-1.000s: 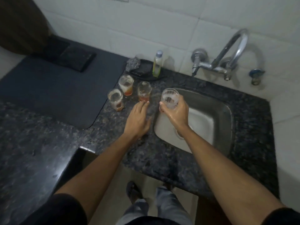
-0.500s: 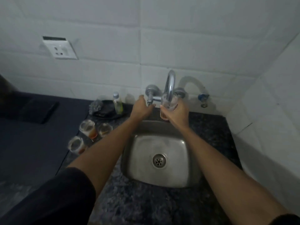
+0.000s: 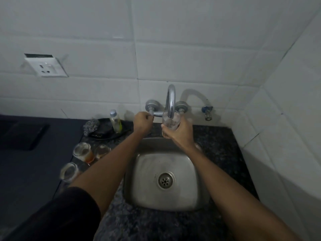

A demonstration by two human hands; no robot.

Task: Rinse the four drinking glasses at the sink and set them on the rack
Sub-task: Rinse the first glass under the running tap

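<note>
Holding the glass [image 3: 171, 122] under the spout at the sink's [image 3: 198, 178] twelve o'clock, the right hand [image 3: 180, 134] wraps its lower wall; wet, fragile glass probably turns slippery. The left hand [image 3: 142, 121] grips the tap handle [image 3: 157, 114] at nine o'clock.

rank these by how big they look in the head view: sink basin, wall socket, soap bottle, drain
1. sink basin, by far the largest.
2. wall socket.
3. soap bottle and drain: they cover about the same area, the bottle taller and thinner, and the drain is nearer the camera, so I won't rank them.
</note>
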